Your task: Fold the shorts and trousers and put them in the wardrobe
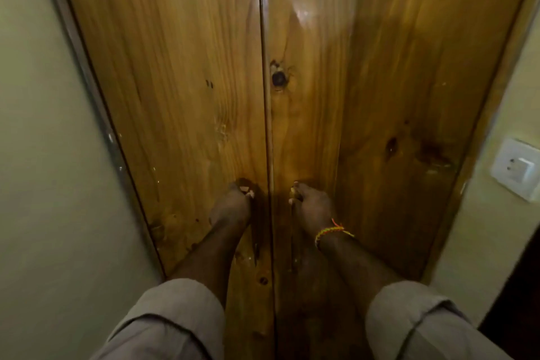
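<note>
Left hand (233, 203) and right hand (311, 204) each gripping a handle, wardrobe doors (181, 73) closed

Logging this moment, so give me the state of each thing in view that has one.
Varnished wooden wardrobe doors: shut, meeting at the centre seam.
Left hand: closed on the left door's handle.
Right hand: closed on the right door's handle.
White wall socket: nothing plugged in.

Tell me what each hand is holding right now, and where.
Left hand grips the left wardrobe door handle; right hand grips the right door handle, beside the centre seam. No clothes held.
</note>
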Tool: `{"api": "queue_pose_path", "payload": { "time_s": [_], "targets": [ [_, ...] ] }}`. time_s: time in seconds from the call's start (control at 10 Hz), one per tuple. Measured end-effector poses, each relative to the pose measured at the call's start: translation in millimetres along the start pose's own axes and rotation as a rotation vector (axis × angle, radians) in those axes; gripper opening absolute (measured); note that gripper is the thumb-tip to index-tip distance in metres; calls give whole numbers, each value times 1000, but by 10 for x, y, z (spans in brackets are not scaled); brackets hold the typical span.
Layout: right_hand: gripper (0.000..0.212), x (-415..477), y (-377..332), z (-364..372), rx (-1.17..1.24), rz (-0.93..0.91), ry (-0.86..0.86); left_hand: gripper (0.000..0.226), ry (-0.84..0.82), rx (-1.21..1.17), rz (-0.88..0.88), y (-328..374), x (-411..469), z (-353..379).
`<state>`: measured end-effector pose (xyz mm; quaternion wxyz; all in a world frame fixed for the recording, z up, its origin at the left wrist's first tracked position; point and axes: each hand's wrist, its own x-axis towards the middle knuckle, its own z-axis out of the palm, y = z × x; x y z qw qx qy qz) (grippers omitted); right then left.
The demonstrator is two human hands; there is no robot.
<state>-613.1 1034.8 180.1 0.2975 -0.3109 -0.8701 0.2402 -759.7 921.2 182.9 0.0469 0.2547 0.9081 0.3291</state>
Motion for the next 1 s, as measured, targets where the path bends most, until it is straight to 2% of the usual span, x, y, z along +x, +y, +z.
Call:
{"api": "queue_pose_path", "payload": {
  "time_s": [0.1, 0.2, 0.4, 0.6, 0.7, 0.8, 1.0],
  "targets": [
    [36, 114, 29, -9, -16, 30, -19, 43, 20, 79, -11, 44, 28, 4],
    [35, 122, 44, -43, -73, 16, -27, 40, -18, 17, 27, -9, 78, -53],
    [29, 55, 58, -91, -17, -42, -42, 40, -101, -60, 137, -376, 593, 205],
    [36, 45, 91, -94, -32, -40, -13, 35, -68, -122, 124, -127, 436, 154],
    [41, 185, 56, -29, -59, -8, -32, 23, -56, -71, 155, 61, 309, 22],
    [39, 376, -29, 54, -54, 84, -13, 25, -110, -43, 192, 22, 460, -3],
    [36, 512, 33, 87, -89, 98, -78, 35, -191, -6, 246, -21, 564, -86]
  ]
}}
